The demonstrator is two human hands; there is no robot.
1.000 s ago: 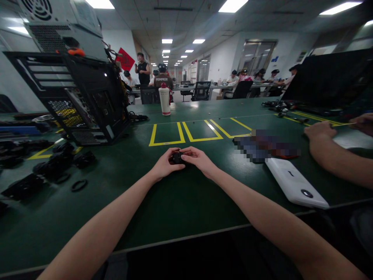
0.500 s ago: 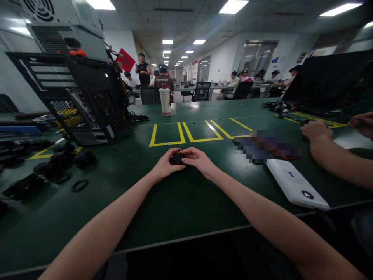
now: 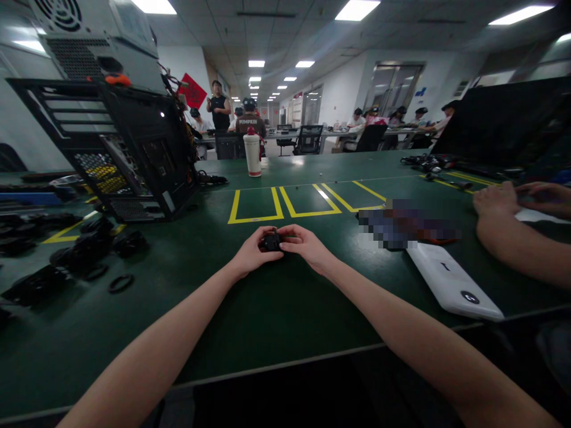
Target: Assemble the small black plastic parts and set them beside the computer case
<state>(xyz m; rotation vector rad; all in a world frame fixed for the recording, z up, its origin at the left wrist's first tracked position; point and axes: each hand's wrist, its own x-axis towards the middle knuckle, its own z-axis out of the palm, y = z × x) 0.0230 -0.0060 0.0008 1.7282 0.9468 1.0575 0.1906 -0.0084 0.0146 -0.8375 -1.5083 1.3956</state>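
Between left hand (image 3: pixel 251 252) and right hand (image 3: pixel 307 245) (touching both), a small black part (image 3: pixel 271 241)

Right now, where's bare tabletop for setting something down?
Free: green tabletop between its near edge and the left hand and right hand holding a small black part; inside a U-shaped yellow tape outline beyond. Crowded: left, loose black parts and black metal computer case; right, white rectangular device and co-worker's hand.

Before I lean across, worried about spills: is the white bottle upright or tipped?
Upright: the white bottle stands on the green table, its red top uppermost.
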